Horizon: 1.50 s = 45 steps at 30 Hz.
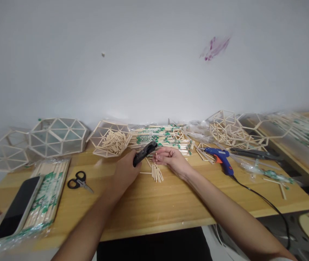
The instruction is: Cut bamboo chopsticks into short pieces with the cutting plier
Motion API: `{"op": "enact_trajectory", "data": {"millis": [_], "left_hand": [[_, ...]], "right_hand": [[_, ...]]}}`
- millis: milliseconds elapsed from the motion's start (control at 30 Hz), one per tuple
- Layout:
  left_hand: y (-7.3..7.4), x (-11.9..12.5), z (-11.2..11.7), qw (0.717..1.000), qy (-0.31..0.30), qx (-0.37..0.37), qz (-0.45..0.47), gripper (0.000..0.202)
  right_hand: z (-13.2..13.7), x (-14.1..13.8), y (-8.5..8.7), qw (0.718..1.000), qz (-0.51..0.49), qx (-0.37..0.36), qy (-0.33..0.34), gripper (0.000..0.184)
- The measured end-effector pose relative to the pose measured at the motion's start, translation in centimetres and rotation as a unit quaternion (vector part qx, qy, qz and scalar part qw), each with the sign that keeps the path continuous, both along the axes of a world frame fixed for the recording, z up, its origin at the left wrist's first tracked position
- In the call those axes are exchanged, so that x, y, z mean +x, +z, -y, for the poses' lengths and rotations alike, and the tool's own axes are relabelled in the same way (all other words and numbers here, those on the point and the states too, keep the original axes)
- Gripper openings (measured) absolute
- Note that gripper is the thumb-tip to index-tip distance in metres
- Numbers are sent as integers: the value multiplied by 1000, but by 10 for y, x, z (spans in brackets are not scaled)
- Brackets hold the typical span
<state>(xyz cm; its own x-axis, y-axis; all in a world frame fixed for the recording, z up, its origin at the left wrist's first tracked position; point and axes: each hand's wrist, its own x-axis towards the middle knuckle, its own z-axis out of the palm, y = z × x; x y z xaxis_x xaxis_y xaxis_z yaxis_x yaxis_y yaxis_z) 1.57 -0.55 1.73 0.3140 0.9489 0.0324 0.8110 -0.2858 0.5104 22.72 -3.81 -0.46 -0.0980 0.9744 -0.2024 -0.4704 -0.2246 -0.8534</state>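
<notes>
My left hand [127,166] is closed around a black hand tool [145,153] with a thick grip; its working end points up and right, and its exact kind is hard to make out. Just right of it, my right hand [170,159] pinches a short wooden stick [156,155] between thumb and fingertips, close to the tool's head. Below both hands, a small fan of cut wooden sticks [157,174] lies on the wooden table [154,210]. Behind them are plastic-wrapped chopsticks [159,136] with green print.
Stick-frame bowls stand along the wall, one holding many short sticks [114,142]. Scissors [80,181], a phone [18,206] and a chopstick pack [47,194] lie left. To the right are a blue glue gun [222,159], its black cord [263,197] and a stick frame [233,134].
</notes>
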Motion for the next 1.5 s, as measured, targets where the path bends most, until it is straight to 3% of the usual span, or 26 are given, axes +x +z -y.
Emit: {"op": "enact_trajectory", "data": {"millis": [267,500,1500], "left_hand": [[-5,-1,0,998,-49,18,-41,31],[-3,-1,2,995,-54,35,-74,40],[-5,-2,3,983,-54,111,-134,40]], "right_hand": [[2,2,5,999,-15,-21,19,41],[0,0,4,1000,2,-19,16,37],[1,2,6,999,33,16,12,23]]}}
